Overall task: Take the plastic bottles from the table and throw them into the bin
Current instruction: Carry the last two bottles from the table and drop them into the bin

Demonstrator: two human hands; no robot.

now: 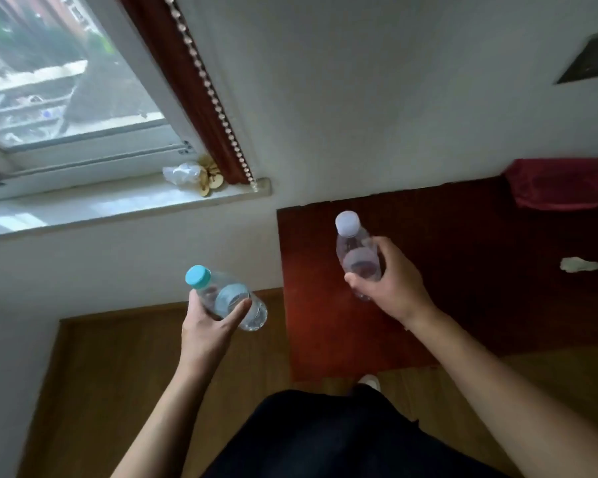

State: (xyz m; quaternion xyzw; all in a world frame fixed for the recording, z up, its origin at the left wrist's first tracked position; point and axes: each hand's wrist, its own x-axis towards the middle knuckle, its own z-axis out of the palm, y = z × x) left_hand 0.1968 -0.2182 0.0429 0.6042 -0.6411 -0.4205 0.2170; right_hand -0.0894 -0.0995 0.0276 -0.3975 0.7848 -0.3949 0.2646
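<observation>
Two hands, left [208, 326] and right [392, 282], each around one plastic bottle.

Both forearms are bare from the lower edge of the view to the wrists, with no sleeve, watch or band on either. The left hand [206, 327] and the right hand [392, 282] carry no rings or gloves. Below the arms hangs a dark, almost black garment [328, 439], and past its upper edge shows a white shoe tip [370, 381].
</observation>
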